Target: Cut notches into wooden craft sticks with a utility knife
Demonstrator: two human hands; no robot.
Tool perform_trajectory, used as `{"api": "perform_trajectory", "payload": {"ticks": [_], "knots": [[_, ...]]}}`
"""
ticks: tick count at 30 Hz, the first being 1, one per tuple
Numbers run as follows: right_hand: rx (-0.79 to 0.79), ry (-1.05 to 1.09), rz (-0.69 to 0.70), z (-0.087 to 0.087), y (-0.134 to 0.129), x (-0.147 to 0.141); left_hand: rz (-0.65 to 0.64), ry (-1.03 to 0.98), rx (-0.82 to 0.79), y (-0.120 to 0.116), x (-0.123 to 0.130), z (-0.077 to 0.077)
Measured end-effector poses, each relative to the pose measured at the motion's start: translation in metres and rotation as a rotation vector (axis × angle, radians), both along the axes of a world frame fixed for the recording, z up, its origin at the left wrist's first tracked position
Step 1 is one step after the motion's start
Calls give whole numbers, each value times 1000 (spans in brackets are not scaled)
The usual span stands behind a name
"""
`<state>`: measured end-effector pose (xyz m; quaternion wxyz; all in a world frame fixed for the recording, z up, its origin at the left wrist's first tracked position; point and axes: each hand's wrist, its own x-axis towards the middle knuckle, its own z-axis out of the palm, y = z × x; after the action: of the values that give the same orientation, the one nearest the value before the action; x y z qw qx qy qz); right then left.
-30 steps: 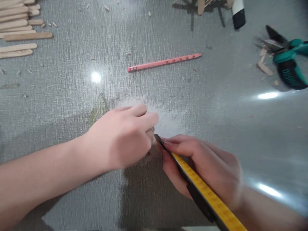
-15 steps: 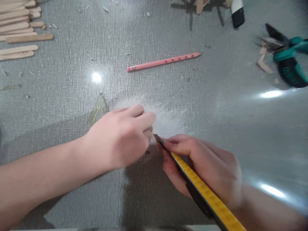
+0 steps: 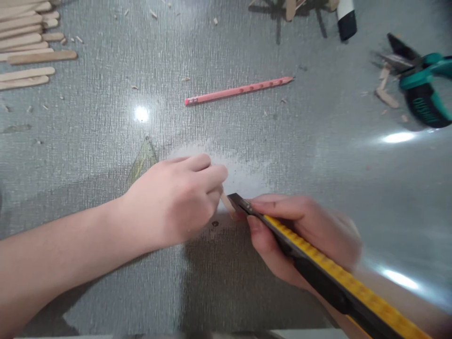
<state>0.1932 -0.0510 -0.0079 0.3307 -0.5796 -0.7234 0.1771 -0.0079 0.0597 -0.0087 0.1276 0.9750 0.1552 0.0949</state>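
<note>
Closed in a pinch, my left hand (image 3: 176, 200) holds a small wooden craft stick (image 3: 227, 203), whose end sticks out toward the right. Most of that stick is hidden by the fingers. My right hand (image 3: 300, 235) grips a yellow and black utility knife (image 3: 318, 263) near its front. The knife's blade (image 3: 233, 198) points up and left, right beside the stick; whether it touches the wood I cannot tell. White dust (image 3: 247, 174) lies on the table just beyond both hands. A clear greenish set square (image 3: 144, 162) shows partly behind my left hand.
A pink pencil (image 3: 240, 91) lies across the grey textured table (image 3: 106, 155). Several craft sticks (image 3: 42, 57) are heaped at the upper left. Green and black pliers (image 3: 423, 89) lie at the right beside wood scraps (image 3: 385, 94). A white and black object (image 3: 346, 23) is at the top edge.
My right hand and the knife have shifted right, and the knife has turned flatter, with its blade lifted sideways from the stick. My left hand stays in nearly the same spot.
</note>
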Motion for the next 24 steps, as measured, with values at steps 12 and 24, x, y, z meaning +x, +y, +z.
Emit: {"api": "perform_trajectory", "payload": {"ticks": [12,24], "knots": [[35,81,-119,-9,1,5,29,-131,85,-2,-3,0],[-137,199,-339,-1,12,7,-101,-145,50,10,-6,6]]}}
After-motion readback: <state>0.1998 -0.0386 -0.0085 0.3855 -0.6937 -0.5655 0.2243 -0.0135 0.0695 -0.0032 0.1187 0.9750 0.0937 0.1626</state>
